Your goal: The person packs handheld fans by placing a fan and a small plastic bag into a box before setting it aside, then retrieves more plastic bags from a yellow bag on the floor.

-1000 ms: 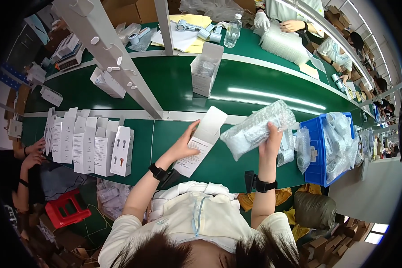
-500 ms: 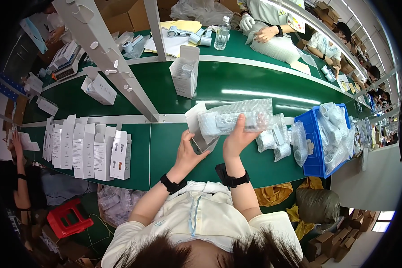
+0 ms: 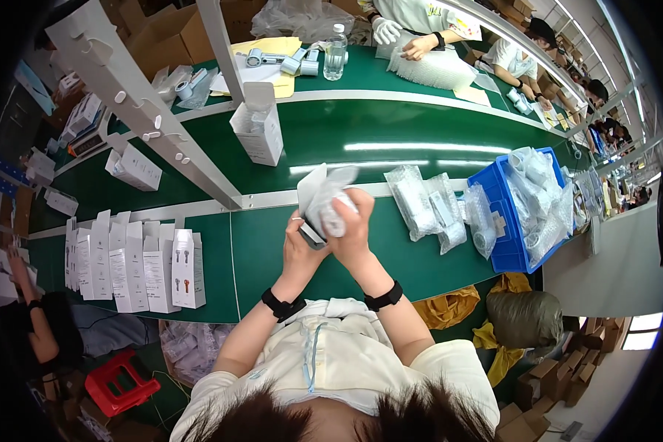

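In front of me, my left hand [image 3: 299,247] is wrapped round a small white carton [image 3: 311,186] with its flap standing up. A bubble-wrapped item [image 3: 327,204] is tilted down at the carton's mouth, its lower end seemingly inside. My right hand [image 3: 352,228] grips this item from the right, close against the left hand. Its contents are blurred by motion. Several more bubble-wrapped packets [image 3: 414,202] lie on the green table to the right of my hands.
A blue bin [image 3: 502,214] heaped with bubble-wrapped packets stands at the right. Several upright white cartons [image 3: 127,265] line the left. Another carton [image 3: 259,134] stands open on the far ledge, near a metal post [image 3: 147,110]. A co-worker's hands [image 3: 420,47] hold bubble wrap across the table.
The wrapped item, held flat beside the carton before, has swung upright and down into its mouth. My right hand has come leftward with it. The whole view has shifted slightly.
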`<state>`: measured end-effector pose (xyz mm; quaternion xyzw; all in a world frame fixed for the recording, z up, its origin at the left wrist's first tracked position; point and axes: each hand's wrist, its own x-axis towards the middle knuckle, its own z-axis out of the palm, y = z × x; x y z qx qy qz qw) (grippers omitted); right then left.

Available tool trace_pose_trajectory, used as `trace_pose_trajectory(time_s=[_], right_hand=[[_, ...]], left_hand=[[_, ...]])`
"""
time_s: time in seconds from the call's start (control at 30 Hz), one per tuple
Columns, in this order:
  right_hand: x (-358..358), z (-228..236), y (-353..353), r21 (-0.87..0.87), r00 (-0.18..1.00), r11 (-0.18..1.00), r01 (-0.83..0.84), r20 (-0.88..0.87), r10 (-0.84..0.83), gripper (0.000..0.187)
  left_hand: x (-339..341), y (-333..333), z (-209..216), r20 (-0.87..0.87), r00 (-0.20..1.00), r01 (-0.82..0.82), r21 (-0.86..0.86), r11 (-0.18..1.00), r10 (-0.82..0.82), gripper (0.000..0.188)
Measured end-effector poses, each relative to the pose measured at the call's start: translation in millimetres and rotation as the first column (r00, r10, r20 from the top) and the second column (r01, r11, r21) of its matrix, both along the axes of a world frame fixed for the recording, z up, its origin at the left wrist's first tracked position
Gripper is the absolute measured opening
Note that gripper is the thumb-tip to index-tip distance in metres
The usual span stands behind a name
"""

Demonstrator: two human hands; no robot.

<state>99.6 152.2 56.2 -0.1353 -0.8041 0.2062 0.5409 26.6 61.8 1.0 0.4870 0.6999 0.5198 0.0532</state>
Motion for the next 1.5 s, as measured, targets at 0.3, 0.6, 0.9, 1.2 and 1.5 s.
trace_pose_trajectory(time_s=[0.3, 0.6, 0.9, 1.2, 1.5], right_hand=[[84, -4, 47, -0.105, 0.882, 0.994, -0.028, 0.466, 0.074, 0.027], [252, -101, 230, 0.504, 0.033, 0.789, 0.351, 0.836, -0.548, 0.021], [235, -70, 214, 0.516, 0.117, 0.773, 0.369, 0.799, -0.589, 0.015], [124, 35, 76, -0.540, 0.980, 0.841, -0.036, -0.185, -0.077, 0.030], [2, 1, -18, -0.044, 0.858, 0.911, -0.410, 0.319, 0.402, 0.026]], left_hand=[[-34, -17, 3, -0.154, 0.956, 0.260, 0.044, 0.965, -0.250, 0.076], [-49, -42, 36, 0.175, 0.978, 0.148, -0.181, 0.972, -0.116, 0.068], [-42, -27, 58, -0.004, 1.000, -0.027, -0.151, 0.988, 0.027, 0.021], [-51, -17, 61, 0.169, 0.982, -0.058, -0.172, 0.983, 0.087, 0.010], [-56, -16, 63, 0.206, 0.975, -0.041, -0.215, 0.976, 0.086, 0.010]])
